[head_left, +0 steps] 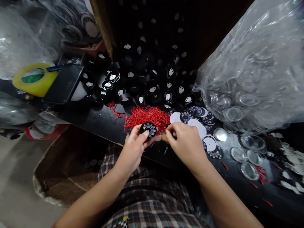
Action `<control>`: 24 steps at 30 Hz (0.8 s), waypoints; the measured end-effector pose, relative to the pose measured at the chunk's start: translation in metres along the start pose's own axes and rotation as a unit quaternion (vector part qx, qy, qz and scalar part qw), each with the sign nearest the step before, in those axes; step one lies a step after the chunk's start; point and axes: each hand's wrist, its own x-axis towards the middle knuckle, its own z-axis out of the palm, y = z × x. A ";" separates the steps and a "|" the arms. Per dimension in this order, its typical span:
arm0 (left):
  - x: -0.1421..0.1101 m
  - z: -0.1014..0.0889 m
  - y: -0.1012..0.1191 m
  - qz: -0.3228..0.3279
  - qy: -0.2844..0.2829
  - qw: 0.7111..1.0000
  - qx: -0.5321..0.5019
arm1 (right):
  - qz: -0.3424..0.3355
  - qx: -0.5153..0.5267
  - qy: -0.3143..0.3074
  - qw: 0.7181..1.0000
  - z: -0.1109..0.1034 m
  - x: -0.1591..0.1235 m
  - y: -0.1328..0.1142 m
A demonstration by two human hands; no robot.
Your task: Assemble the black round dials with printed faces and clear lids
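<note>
My left hand (134,148) grips a small round black gauge (148,129) with a printed dial face, thumb on its rim, at the near edge of a black table (99,122). My right hand (186,142) is closed in a pinch at the near edge of a heap of thin red needles (146,115), just right of the gauge; what its fingertips hold is too small to see. Printed round dial faces (198,122), some face down and white, lie spread right of the needle heap.
A pile of black gauge housings (152,79) fills the back. A clear bag of lenses (251,72) sits at the right, with loose lenses (248,155) in front. A phone (63,84) and yellow tape roll (35,78) lie left. An open cardboard box (68,164) stands below.
</note>
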 end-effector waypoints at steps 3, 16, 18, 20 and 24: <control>0.005 -0.001 0.004 0.030 0.007 0.999 -0.006 | 0.000 -0.004 0.018 1.000 0.002 0.009 -0.006; -0.001 -0.006 -0.005 0.098 -0.071 0.989 0.080 | -0.034 0.030 0.015 0.999 0.003 0.005 -0.001; 0.001 -0.003 -0.006 0.101 -0.084 0.987 0.088 | -0.058 0.061 0.015 0.996 0.002 0.000 -0.002; 0.005 0.001 -0.007 0.093 -0.082 0.990 0.070 | -0.069 0.096 0.019 0.993 0.002 -0.004 -0.002; 0.004 0.010 -0.006 0.070 -0.066 0.995 0.003 | -0.065 0.121 0.068 0.988 0.003 -0.011 0.000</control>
